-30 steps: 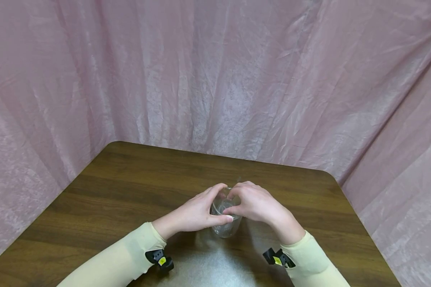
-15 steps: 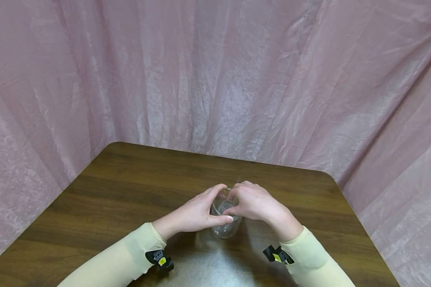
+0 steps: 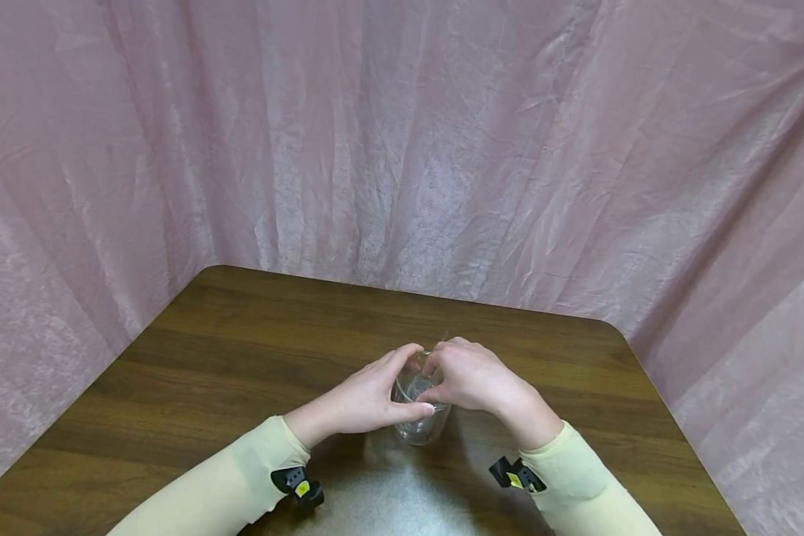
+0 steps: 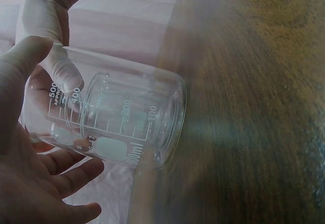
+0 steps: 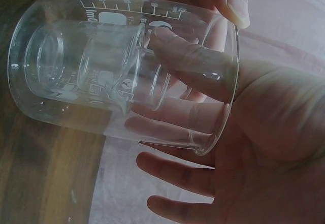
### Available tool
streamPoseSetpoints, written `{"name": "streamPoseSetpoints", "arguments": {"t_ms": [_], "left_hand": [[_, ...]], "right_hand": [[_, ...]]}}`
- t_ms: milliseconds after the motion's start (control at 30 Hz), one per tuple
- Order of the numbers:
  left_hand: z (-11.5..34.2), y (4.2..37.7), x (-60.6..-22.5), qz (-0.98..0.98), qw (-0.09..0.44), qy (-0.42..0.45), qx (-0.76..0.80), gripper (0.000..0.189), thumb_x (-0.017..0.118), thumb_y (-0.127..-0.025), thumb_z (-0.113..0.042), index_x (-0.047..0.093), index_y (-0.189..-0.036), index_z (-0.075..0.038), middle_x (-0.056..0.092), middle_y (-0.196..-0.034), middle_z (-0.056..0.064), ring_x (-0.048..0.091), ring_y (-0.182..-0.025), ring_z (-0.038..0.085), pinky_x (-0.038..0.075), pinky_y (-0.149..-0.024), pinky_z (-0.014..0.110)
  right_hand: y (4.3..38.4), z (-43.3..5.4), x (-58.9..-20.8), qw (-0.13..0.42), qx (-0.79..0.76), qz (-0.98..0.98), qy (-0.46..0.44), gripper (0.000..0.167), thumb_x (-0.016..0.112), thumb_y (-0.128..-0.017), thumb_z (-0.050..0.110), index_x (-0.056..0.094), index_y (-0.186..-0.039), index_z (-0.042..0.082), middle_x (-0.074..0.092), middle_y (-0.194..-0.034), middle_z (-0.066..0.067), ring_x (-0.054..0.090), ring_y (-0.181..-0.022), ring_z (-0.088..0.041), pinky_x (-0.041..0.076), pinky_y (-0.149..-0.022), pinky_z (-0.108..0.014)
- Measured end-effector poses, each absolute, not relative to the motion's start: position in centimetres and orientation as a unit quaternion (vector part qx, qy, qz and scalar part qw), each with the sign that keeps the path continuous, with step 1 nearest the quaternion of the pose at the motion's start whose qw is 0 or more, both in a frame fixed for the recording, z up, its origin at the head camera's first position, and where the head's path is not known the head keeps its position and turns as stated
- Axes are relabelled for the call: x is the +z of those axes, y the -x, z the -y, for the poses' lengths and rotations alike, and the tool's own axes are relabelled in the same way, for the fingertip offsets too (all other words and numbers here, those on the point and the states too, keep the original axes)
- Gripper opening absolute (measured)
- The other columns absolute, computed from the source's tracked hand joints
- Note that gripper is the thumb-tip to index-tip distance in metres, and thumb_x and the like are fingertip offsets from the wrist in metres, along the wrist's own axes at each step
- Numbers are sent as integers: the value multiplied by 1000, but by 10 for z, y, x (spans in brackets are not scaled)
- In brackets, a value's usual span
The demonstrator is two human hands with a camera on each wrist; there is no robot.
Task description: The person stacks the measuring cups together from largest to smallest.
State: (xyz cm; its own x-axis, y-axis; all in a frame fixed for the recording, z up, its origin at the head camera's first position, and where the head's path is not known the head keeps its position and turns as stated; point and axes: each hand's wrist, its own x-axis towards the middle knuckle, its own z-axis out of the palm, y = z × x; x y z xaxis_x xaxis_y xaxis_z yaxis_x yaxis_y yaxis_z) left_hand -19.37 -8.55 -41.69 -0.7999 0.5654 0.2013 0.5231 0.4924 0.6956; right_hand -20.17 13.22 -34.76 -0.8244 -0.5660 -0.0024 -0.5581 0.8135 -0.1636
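A large clear glass beaker [image 3: 420,432] with white graduations stands upright on the wooden table. My left hand [image 3: 368,394] grips its upper side, thumb in front and fingers round the back. The left wrist view shows the 500 ml print on this beaker's wall. Through the glass, the right wrist view shows a medium beaker [image 5: 81,79] nested inside, with a small beaker [image 5: 148,79] partly within that one. My right hand [image 3: 479,378] reaches over the rim. Its thumb and index finger are inside the large beaker, pinching the small beaker near its top; the other fingers stay outside.
The brown wooden table [image 3: 241,327] has rounded far corners. Pink velvet curtains [image 3: 402,149] hang behind it and at both sides. A black wrist camera [image 3: 298,485] sits at the left sleeve and another wrist camera [image 3: 517,475] at the right.
The right wrist and forearm shift very slightly. Both hands and the beakers otherwise keep the same place.
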Motion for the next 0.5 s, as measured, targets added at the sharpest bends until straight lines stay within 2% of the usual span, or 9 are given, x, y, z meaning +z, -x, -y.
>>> {"name": "streamPoseSetpoints", "arguments": {"t_ms": [500], "left_hand": [[85, 194, -417, -861, 25, -318, 395, 91, 80, -97, -58, 41, -164, -11, 65, -142, 2, 63, -130, 23, 53, -105, 50]], "right_hand": [[204, -131, -350, 23, -82, -952, 293, 30, 99, -79, 41, 86, -98, 21, 78, -106, 7, 68, -113, -26, 57, -90, -46]]}}
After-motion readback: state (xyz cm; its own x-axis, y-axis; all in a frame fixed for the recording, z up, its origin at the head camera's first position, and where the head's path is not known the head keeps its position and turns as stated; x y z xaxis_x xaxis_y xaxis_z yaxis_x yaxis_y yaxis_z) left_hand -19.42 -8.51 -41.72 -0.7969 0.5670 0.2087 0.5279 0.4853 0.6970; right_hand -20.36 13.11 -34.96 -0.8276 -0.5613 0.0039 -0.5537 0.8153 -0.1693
